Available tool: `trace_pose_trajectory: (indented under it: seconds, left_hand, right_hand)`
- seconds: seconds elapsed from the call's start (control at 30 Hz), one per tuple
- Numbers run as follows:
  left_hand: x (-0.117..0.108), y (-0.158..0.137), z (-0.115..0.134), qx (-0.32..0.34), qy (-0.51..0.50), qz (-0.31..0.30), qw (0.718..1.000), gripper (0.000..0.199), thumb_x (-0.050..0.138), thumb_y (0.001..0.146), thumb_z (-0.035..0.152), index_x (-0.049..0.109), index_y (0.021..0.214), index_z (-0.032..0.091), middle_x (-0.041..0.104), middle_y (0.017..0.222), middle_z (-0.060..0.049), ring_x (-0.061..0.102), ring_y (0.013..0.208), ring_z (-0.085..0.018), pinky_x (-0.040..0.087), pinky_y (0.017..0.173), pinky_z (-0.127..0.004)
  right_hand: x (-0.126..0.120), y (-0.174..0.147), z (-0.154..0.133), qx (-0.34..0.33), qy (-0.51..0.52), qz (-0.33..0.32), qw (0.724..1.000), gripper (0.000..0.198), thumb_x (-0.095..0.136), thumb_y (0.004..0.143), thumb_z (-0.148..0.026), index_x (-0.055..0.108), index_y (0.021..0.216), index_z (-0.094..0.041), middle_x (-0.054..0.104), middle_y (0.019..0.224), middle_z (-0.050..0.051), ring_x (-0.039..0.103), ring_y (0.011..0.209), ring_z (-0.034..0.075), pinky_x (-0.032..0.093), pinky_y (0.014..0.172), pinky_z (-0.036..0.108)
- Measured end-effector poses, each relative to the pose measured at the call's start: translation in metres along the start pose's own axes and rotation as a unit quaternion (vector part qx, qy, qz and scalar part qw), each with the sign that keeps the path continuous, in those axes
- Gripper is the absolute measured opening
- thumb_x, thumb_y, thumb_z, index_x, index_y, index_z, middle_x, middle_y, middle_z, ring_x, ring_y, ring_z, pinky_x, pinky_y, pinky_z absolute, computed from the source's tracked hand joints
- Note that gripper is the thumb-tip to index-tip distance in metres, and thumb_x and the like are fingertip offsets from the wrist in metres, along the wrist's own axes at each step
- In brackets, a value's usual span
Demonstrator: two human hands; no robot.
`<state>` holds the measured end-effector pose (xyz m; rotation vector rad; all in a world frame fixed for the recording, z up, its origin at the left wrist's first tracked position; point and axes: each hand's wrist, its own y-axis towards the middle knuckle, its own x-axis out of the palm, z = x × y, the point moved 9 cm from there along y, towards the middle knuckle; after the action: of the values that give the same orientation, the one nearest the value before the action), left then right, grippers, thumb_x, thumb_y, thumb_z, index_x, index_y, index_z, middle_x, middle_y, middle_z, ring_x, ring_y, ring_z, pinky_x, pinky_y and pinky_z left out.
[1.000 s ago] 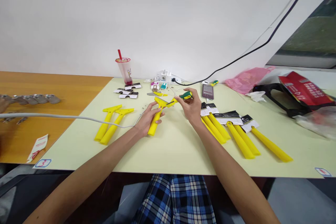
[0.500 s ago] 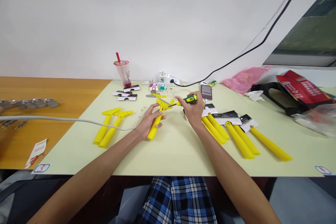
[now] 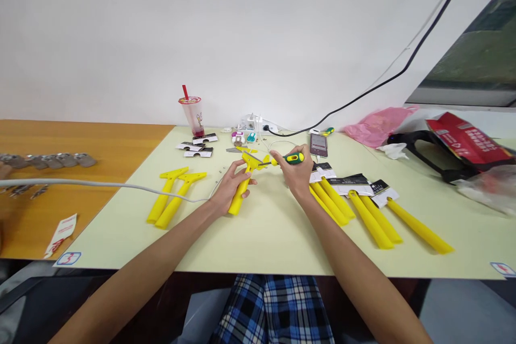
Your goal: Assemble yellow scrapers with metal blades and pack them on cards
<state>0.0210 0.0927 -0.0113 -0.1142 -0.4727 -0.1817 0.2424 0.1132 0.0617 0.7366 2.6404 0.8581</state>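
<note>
In my left hand (image 3: 230, 189) is a yellow scraper (image 3: 241, 193), fingers wrapped round its handle, its wide head pointing away from me. My right hand (image 3: 297, 174) grips a green and yellow screwdriver (image 3: 294, 158). The screwdriver's shaft points left, and its tip is at the scraper's head; whether it sits in a screw is too small to tell. Just beyond the head lie a loose yellow piece (image 3: 246, 149) and a grey blade (image 3: 234, 150). Two more yellow scraper handles (image 3: 176, 204) rest side by side to the left.
Several yellow scrapers with black-and-white card sleeves (image 3: 373, 220) lie at right. Behind stand a drink cup (image 3: 192, 117), card sleeves (image 3: 197, 152), a power strip (image 3: 256, 122) and a phone (image 3: 319, 145). A grey cable (image 3: 121, 185) crosses my left side. Metal parts (image 3: 60, 160) lie on the wooden table.
The whole view has shifted slightly, so things appear a little lower and to the right. Both hands keep their holds, with the screwdriver still at the scraper's head.
</note>
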Motion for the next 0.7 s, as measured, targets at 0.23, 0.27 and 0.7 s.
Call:
trace_pose_trajectory:
  seconds: [0.23,0.27,0.7]
  left_hand:
    - [-0.007,0.004,0.001,0.024,-0.013,0.016,0.999,0.060,0.094,0.080,0.031,0.059,0.128,0.029,0.069,0.135,-0.008,0.080,0.093,-0.021,0.040,0.042,-0.016]
    - [-0.006,0.004,0.001,0.024,-0.014,0.013,1.000,0.060,0.094,0.080,0.031,0.059,0.128,0.029,0.068,0.137,-0.009,0.080,0.093,-0.022,0.040,0.042,-0.016]
    - [-0.003,-0.003,0.037,-0.014,-0.178,-0.073,0.981,0.055,0.084,0.085,0.010,0.067,0.132,0.033,0.064,0.151,-0.007,0.067,0.078,-0.008,0.036,0.042,-0.010]
  right_hand:
    - [0.012,-0.010,-0.012,-0.060,0.066,-0.053,0.995,0.053,0.083,0.091,-0.068,0.051,0.086,-0.026,0.068,0.081,-0.002,0.066,0.075,0.017,0.054,0.075,0.031]
    - [0.009,-0.010,-0.015,-0.081,0.066,-0.042,0.994,0.052,0.083,0.091,-0.067,0.051,0.087,-0.026,0.068,0.080,-0.002,0.067,0.074,0.017,0.055,0.075,0.031]
    - [-0.025,0.003,0.001,0.029,0.056,0.111,0.992,0.055,0.062,0.100,-0.079,0.052,0.085,-0.027,0.062,0.077,0.001,0.060,0.067,0.019,0.057,0.069,0.036]
